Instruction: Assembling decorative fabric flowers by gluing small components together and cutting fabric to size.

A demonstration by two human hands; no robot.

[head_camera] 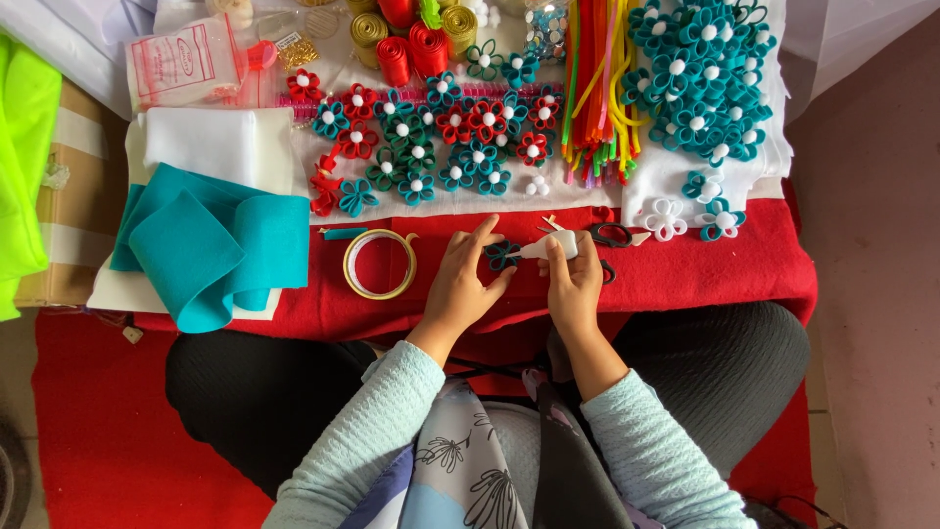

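Teal felt flower (501,256) sits on the red cloth (705,269) at the table's near edge, centre of view, pinned between both hands. Left hand (462,277) rests flat-ish over it, fingers spread, fingertips touching the flower's left side; not closed around it. Right hand (576,282) is closed around a small white glue bottle (550,246), nozzle pointing left and touching or just over the flower, can't tell which.

Just behind the right hand: black-handled scissors (612,235) lying on the red cloth. Left of the left hand: tape roll (379,264), lying flat, near but not touching. Further left: folded teal felt (211,240) on top of white felt (220,145).

Back of the table, on white cloth: scatter of finished red and teal flowers (441,137) with white pompom centres. To the right of them, a bundle of coloured pipe cleaners (597,88), then a dense pile of teal flowers (700,73). Two white flowers (664,217) sit near the right edge. Red and gold ribbon rolls (406,39) at the far edge, clear plastic packet (181,64) far left.
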